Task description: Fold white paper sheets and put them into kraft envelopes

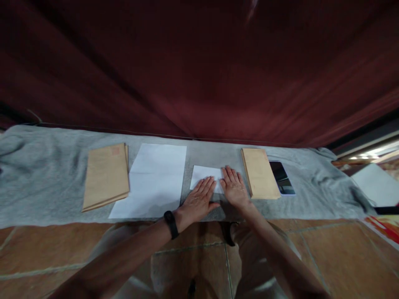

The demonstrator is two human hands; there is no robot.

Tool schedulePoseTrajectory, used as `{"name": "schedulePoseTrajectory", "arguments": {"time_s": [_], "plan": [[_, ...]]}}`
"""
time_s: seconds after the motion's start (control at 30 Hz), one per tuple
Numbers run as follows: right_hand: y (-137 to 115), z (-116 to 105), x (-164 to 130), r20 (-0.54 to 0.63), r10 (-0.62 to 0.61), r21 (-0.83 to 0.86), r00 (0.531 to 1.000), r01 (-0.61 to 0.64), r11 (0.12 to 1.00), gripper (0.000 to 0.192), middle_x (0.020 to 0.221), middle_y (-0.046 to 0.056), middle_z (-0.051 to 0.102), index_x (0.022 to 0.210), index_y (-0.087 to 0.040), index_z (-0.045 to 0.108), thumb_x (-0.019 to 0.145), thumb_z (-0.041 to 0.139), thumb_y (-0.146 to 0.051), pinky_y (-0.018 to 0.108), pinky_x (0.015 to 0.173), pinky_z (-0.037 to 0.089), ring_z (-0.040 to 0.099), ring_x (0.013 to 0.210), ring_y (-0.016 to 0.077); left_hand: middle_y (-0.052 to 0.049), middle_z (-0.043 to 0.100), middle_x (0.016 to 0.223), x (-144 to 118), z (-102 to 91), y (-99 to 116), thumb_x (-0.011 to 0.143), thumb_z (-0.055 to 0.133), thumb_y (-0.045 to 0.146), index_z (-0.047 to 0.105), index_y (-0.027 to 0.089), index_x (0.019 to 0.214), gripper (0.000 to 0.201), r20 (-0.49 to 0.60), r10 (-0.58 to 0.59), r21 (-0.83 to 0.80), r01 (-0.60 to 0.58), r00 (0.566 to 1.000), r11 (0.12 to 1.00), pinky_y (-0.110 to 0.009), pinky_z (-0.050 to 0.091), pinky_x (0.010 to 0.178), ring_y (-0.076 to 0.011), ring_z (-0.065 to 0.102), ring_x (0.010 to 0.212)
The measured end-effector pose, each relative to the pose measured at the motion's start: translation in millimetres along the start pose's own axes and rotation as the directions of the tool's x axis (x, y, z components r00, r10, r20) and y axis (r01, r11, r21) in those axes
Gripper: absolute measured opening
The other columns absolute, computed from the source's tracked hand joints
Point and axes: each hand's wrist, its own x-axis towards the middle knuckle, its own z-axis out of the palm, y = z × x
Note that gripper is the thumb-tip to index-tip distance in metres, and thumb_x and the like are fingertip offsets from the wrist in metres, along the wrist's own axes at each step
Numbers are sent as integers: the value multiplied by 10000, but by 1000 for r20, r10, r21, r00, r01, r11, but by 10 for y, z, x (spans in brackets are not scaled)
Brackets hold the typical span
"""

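Both hands press on a small folded sheet of white paper that lies on a grey cloth. My left hand rests flat over its near left part, fingers stretched out and thumb apart. Over the right end of the paper lies my right hand, palm down with the fingers extended. Left of the folded paper is a larger white sheet with faint crease lines. A stack of brown envelopes sits just right of my right hand.
More brown envelopes are stacked at the left, overlapping the large sheet's edge. A dark phone lies partly under the right envelope stack. The grey cloth covers a long narrow surface against a dark red curtain. Below are brown floor tiles.
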Motion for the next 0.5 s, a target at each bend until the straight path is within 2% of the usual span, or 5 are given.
{"name": "schedulePoseTrajectory", "arguments": {"time_s": [0.17, 0.27, 0.37, 0.5], "plan": [[95, -66, 21, -28, 36, -37, 999, -37, 999, 578, 1594, 164, 414, 1541, -125, 405, 1046, 387, -423, 524, 1190, 255, 366, 1450, 342, -167, 255, 1665, 4, 6, 2, 992, 413, 609, 281, 102, 1583, 789, 24, -13, 9, 13, 1000, 1000, -451, 166, 1277, -259, 176, 1564], [114, -146, 31, -18, 61, -44, 998, -62, 997, 544, 1547, 185, 461, 1503, -127, 458, 1040, 413, -410, 506, 1134, 319, 417, 1383, 357, -167, 258, 1663, 5, -1, -4, 990, 417, 614, 319, 94, 1567, 782, 28, -16, 8, 16, 999, 1000, -450, 162, 1278, -268, 179, 1562], [105, -223, 53, 1, 118, -4, 993, -118, 993, 491, 1410, 200, 561, 1426, -130, 536, 1023, 459, -401, 470, 1055, 389, 504, 1257, 351, -169, 265, 1661, -2, -16, -22, 998, 405, 607, 331, 90, 1560, 767, 25, 1, 1, -1, 1000, 1000, -452, 163, 1279, -266, 177, 1562], [65, -281, 94, 70, 223, 112, 972, -229, 967, 341, 1175, 151, 664, 1225, -156, 646, 1000, 513, -375, 367, 971, 449, 605, 1108, 289, -175, 277, 1656, -20, -16, -47, 1012, 392, 575, 307, 93, 1568, 740, 13, 7, -7, -7, 1000, 1000, -462, 191, 1273, -259, 192, 1559]]}}
